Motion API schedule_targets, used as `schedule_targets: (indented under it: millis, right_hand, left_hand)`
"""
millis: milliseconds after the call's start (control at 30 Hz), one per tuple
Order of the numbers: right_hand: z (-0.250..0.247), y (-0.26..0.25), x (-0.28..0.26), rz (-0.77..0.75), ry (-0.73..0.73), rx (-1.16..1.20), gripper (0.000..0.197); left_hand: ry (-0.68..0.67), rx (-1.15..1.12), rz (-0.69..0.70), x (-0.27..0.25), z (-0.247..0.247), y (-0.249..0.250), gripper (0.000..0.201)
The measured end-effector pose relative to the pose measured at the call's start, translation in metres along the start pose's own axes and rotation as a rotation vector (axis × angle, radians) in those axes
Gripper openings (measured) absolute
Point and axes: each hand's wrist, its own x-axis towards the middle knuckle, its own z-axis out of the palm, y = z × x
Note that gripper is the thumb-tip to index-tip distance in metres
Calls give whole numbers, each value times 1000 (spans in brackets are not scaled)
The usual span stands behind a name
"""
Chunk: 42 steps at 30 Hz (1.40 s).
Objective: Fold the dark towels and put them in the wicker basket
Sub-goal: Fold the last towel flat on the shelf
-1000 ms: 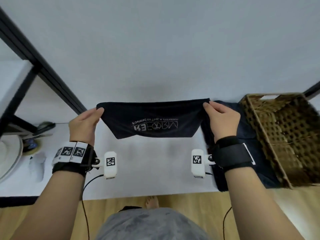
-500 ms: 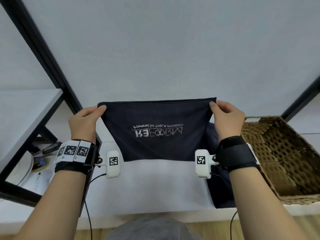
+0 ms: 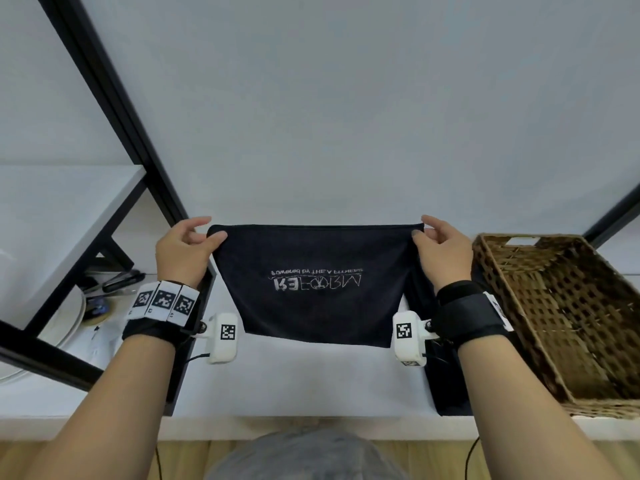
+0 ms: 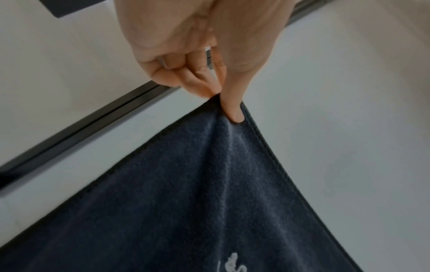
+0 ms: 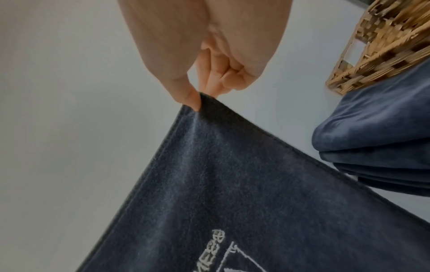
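Note:
A dark navy towel (image 3: pixel 317 282) with white lettering hangs spread in the air above the white table (image 3: pixel 311 382). My left hand (image 3: pixel 183 249) pinches its upper left corner; thumb and fingers (image 4: pixel 234 110) clamp the hem of the towel (image 4: pixel 209 193). My right hand (image 3: pixel 441 249) pinches the upper right corner, thumb (image 5: pixel 189 99) on the edge of the towel (image 5: pixel 232 184). More dark towels (image 5: pixel 377 147) lie stacked to the right, partly hidden behind my right wrist (image 3: pixel 446 386). The wicker basket (image 3: pixel 568 313) stands at the right, nothing visible inside it.
A black metal frame (image 3: pixel 114 98) slants up at the left, with a white shelf (image 3: pixel 52 223) beside it. Small items and a white plate (image 3: pixel 69 327) lie under that shelf. The basket's corner (image 5: pixel 381 46) sits close to the towel stack.
Both hands have lifted the towel higher off the table, so more of it hangs free and unfolded. The view has tilted upward.

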Motion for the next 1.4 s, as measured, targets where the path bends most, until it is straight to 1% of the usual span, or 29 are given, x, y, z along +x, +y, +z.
schedule_targets:
  millis: [33, 67, 100, 133, 167, 233, 300, 400, 467, 567, 633, 700, 933, 1033, 1167, 1267, 1333, 1400]
  right_hand:
    - [3, 2, 2, 2, -13, -24, 19]
    - [7, 2, 3, 12, -25, -14, 15]
    - [10, 2, 5, 27, -41, 15, 16]
    - [14, 1, 6, 47, -55, 60, 18]
    - [17, -1, 7, 65, -65, 122, 20]
    - [20, -6, 8, 80, -73, 253, 19]
    - [20, -9, 7, 77, -69, 325, 18]
    - [16, -9, 2, 94, -57, 399, 17]
    - [13, -3, -3, 107, -47, 408, 16]
    - [10, 19, -13, 125, -59, 346, 13]
    - [9, 39, -21, 140, -86, 257, 14]
    - [9, 61, -31, 184, -109, 190, 14]
    - [2, 141, -67, 431, -186, -62, 16]
    - [-1, 168, -80, 541, -209, -141, 16]
    - [2, 189, -91, 609, -249, -205, 17]
    - [6, 195, -92, 649, -287, -240, 22]
    - [11, 198, -88, 656, -327, -267, 23]
    - [17, 198, -82, 638, -367, -301, 21]
  left_hand:
    - [-27, 70, -1, 3, 0, -4, 30]
    - [-44, 130, -8, 6, 2, -6, 31]
    - [-47, 163, -19, 9, 4, -6, 25]
    - [-49, 142, -34, 11, 6, -7, 15]
    - [-72, 73, -57, 11, 7, -5, 7]
    - [-116, -114, -89, 10, 10, -1, 11]
    - [-116, -223, -78, 9, 10, 2, 10]
    - [-78, -199, -50, 4, 9, 1, 14]
    - [-80, -197, -41, -4, 9, -4, 14]
    - [-105, -196, -66, -18, 6, -25, 23]
    - [-130, -190, -103, -25, 3, -44, 25]
    - [-168, -133, -140, -32, -1, -64, 25]
    - [-389, 103, -338, -62, -4, -124, 20]
    - [-481, 250, -395, -72, -2, -144, 11]
    - [-531, 401, -496, -83, 1, -169, 3]
    - [-591, 480, -563, -87, 3, -183, 7]
    - [-632, 543, -578, -86, 5, -189, 10]
    - [-668, 625, -557, -83, 9, -193, 10]
